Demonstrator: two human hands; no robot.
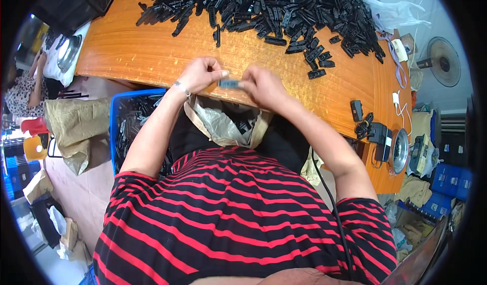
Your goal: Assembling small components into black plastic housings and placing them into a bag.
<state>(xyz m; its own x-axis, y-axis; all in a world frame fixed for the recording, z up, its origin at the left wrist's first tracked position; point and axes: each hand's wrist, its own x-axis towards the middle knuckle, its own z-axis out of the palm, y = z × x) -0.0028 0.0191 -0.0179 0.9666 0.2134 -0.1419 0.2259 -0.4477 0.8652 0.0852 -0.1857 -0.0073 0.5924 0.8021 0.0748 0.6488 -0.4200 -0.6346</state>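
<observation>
Between my two hands, at the table's near edge, is a small dark oblong plastic part (229,83), slightly blurred. My left hand (199,75) pinches its left end between thumb and fingers. At the other end, the fingertips of my right hand (265,86) close on it, smeared by motion. Below them an open woven sack (215,122) rests in my lap, with dark pieces inside. Farther back on the wooden table (167,46) lies a large heap of similar black plastic parts (284,16), a few strays scattered along its near side.
A blue bin (114,128) of dark parts stands left of my lap. On the table's right are a black power adapter (379,134), a coiled cable and a round metal dish (400,150). A fan (442,62) stands beyond. Another person (28,95) sits far left.
</observation>
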